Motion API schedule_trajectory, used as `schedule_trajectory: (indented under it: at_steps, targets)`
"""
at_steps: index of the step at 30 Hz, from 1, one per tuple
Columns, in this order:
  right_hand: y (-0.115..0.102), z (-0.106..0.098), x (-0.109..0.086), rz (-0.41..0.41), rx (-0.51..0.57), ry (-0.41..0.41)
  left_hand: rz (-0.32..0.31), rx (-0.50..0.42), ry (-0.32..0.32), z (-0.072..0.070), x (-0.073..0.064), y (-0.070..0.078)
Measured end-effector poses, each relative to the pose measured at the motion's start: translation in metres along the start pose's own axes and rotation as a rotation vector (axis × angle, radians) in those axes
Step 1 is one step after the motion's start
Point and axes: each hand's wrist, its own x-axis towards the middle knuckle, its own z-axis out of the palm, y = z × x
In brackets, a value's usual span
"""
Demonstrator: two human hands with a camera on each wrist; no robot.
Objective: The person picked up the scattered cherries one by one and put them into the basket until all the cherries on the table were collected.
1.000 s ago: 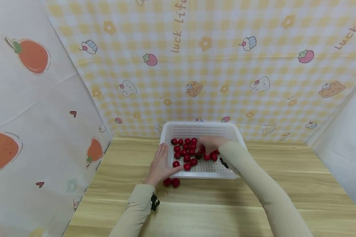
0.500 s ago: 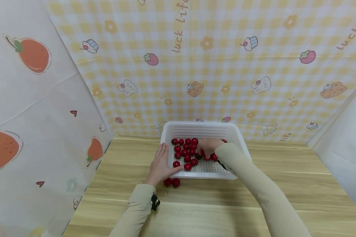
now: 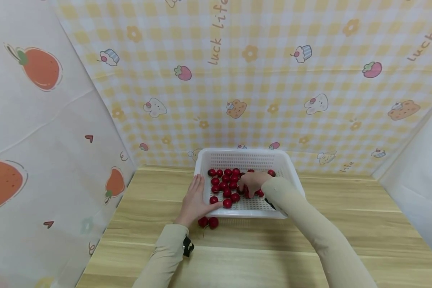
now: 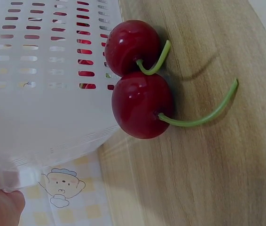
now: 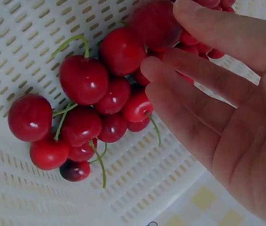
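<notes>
A white perforated plastic basket (image 3: 245, 214) stands on the table, with several red cherries (image 3: 225, 179) spread over its floor. My left hand (image 3: 194, 202) holds its front-left corner, fingers along the left side and thumb over the front rim; in the left wrist view only a bit of that hand shows. Inside the basket is my right hand (image 3: 253, 183), reaching down among the cherries. Seen from the right wrist, its fingers (image 5: 189, 113) are spread and loosely bent, and the thumb tip lies right at a blurred cherry (image 5: 156, 23). The right hand hides some cherries in the head view.
Two stemmed cherries (image 4: 142, 104) lie on the wooden table (image 3: 147, 188) against the basket's front wall, close to the left wrist. Behind the basket hangs a yellow checked cloth (image 3: 259, 88). A white printed cloth (image 3: 57, 120) borders the left side.
My right hand has shifted slightly toward the front within the basket, and cherries behind it now show. The left hand and the basket stay in place.
</notes>
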Motion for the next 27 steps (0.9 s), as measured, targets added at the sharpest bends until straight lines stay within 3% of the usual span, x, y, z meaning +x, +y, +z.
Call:
schedule_trajectory:
  at_steps: [4,8,11,16,21,25,27]
  targets:
    - [-0.002,-0.003,-0.007,-0.021,0.021,0.016,-0.001,0.001,0.002,0.001,0.000,0.000]
    - [-0.008,-0.011,-0.020,-0.074,0.010,0.086,-0.008,-0.005,-0.001,0.000,0.000,0.001]
    - [-0.020,-0.018,-0.039,-0.178,0.018,0.176,-0.013,-0.001,-0.010,0.000,0.001,0.002]
    - [-0.049,-0.017,-0.077,-0.419,0.004,0.293,-0.010,0.004,-0.010,-0.002,0.002,0.003]
    - [-0.076,0.008,-0.096,-0.549,-0.007,0.259,-0.008,-0.004,-0.002,-0.002,0.001,0.002]
    - [-0.092,0.041,-0.085,-0.619,-0.066,0.207,-0.015,-0.007,0.008,-0.001,-0.001,0.001]
    - [-0.097,0.060,-0.075,-0.631,-0.151,0.225,-0.019,-0.014,0.009,0.000,-0.001,0.001]
